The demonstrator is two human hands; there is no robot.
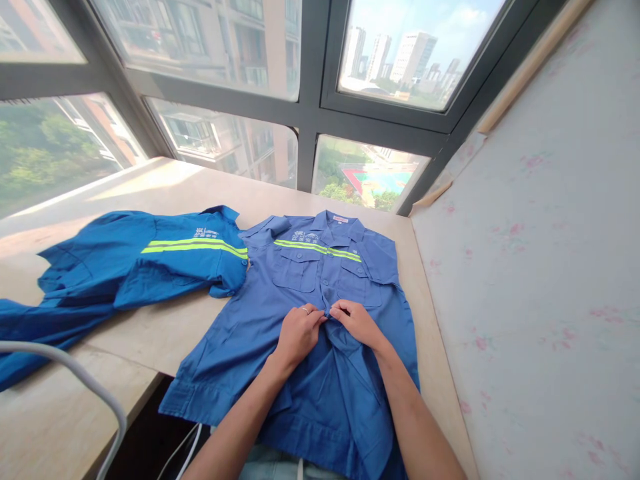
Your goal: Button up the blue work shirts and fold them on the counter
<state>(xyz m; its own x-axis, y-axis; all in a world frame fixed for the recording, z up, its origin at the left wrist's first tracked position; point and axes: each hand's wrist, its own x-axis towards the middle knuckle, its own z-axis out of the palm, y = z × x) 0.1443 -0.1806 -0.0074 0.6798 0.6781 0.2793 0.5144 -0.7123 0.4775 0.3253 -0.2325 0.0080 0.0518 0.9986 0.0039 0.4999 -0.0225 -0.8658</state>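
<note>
A blue short-sleeved work shirt point(295, 327) lies front side up, its collar toward the window and its hem near my body. Yellow-green reflective stripes and white lettering cross its chest above two flap pockets. My left hand point(301, 331) pinches the shirt's front opening below the pockets. Right beside it, my right hand point(356, 321) pinches the facing edge, and the fingertips of both hands almost meet. The cloth bunches into folds below them. Whatever button sits between the fingers is hidden.
A second, brighter blue work garment point(170, 257) with similar stripes lies at the left, touching the shirt's sleeve. The pale ledge point(165, 190) meets framed windows behind and a flowered wall point(525, 267) at the right. A grey curved tube point(85, 377) and white cables point(193, 450) are at lower left.
</note>
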